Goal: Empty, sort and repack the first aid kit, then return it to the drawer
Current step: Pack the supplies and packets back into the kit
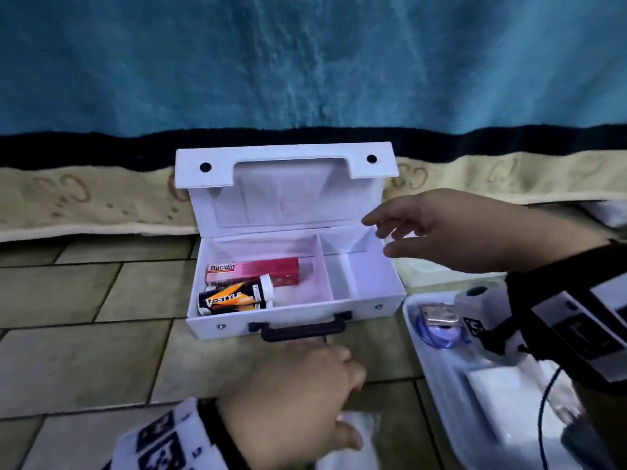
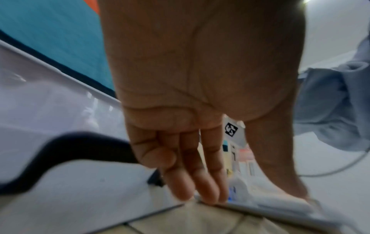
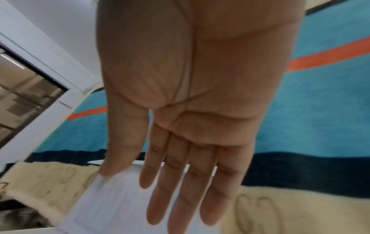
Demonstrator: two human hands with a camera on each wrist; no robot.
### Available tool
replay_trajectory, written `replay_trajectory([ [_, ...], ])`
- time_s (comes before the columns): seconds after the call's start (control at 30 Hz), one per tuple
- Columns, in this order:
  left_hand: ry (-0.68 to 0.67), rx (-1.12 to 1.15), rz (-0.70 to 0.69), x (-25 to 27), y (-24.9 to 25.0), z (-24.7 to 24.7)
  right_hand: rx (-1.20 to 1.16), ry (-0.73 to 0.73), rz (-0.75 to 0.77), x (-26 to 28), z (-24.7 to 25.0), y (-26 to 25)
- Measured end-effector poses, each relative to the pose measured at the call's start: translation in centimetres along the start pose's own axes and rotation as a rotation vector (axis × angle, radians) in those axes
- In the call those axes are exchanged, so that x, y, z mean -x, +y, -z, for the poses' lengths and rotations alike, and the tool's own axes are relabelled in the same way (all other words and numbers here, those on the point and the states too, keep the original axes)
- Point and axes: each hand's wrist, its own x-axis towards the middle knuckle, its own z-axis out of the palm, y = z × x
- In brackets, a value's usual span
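The white first aid kit [image 1: 295, 313] stands open on the tiled floor, its lid [image 1: 285, 157] leaning back against the bed. Its left compartment holds a pink Bacidin box [image 1: 258, 268] and a black and orange tube [image 1: 234, 297]; the right compartment [image 1: 359, 276] holds nothing. My right hand [image 1: 380, 235] hovers over the kit's right end with straight, spread fingers [image 3: 156, 204] and an empty palm. My left hand [image 1: 353, 405] is low, in front of the black handle [image 1: 298, 330]. Its straight fingers [image 2: 200, 190] and thumb touch a soft white packet [image 2: 280, 204] on the floor.
A white tray [image 1: 412, 310] on the right holds a blue-purple item [image 1: 437, 329], a white pad [image 1: 498, 395] and a cable. A bed with a teal blanket [image 1: 305, 62] and a cream cover [image 1: 84, 205] closes off the far side. Tiled floor lies to the left.
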Motion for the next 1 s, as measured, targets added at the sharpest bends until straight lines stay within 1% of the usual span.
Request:
replay_trajectory([
  [0.1, -0.149, -0.1, 0.025, -0.9, 0.5, -1.1, -0.104, 0.123, -0.096, 2.9, 0.6, 2.5],
  [0.17, -0.154, -0.132, 0.048, -1.4, 0.6, -1.4, -0.156, 0.191, -0.15, 4.7, 0.7, 3.9],
  [0.23, -0.143, -0.137, 0.062, -1.8, 0.6, -1.5, -0.186, 0.228, -0.193, 6.2, 0.5, 5.1],
  [0.33, -0.189, -0.127, 0.081, -2.5, 0.5, -1.5, -0.202, 0.231, -0.254, 8.0, -0.5, 6.6],
  [0.4, -0.204, -0.115, 0.064, -3.1, 0.7, -1.2, -0.209, 0.224, -0.297, 8.9, -1.4, 7.2],
  [0.47, -0.182, -0.072, 0.022, -3.8, 1.0, -0.5, -0.206, 0.226, -0.328, 9.7, -2.0, 7.9],
  [0.53, -0.147, 0.013, 0.014, -4.5, 1.5, 0.6, -0.21, 0.225, -0.366, 10.5, -2.5, 8.3],
  [0.63, -0.059, 0.148, -0.009, -5.7, 3.0, 2.4, -0.2, 0.225, -0.418, 11.6, -2.8, 9.1],
  [0.7, -0.019, 0.233, -0.027, -6.8, 4.4, 2.6, -0.198, 0.241, -0.453, 12.3, -2.7, 9.5],
  [0.77, -0.018, 0.277, -0.038, -8.2, 5.9, 2.1, -0.194, 0.264, -0.463, 12.8, -2.4, 9.9],
  [0.83, 0.005, 0.241, -0.026, -9.7, 6.4, 1.3, -0.184, 0.27, -0.472, 13.1, -2.2, 9.9],
  [0.93, 0.131, 0.105, -0.017, -11.4, 5.9, 1.4, -0.138, 0.252, -0.467, 13.4, -2.5, 9.6],
  [1.0, 0.166, 0.018, -0.029, -12.2, 5.6, 1.9, -0.112, 0.213, -0.435, 13.2, -3.2, 9.0],
])
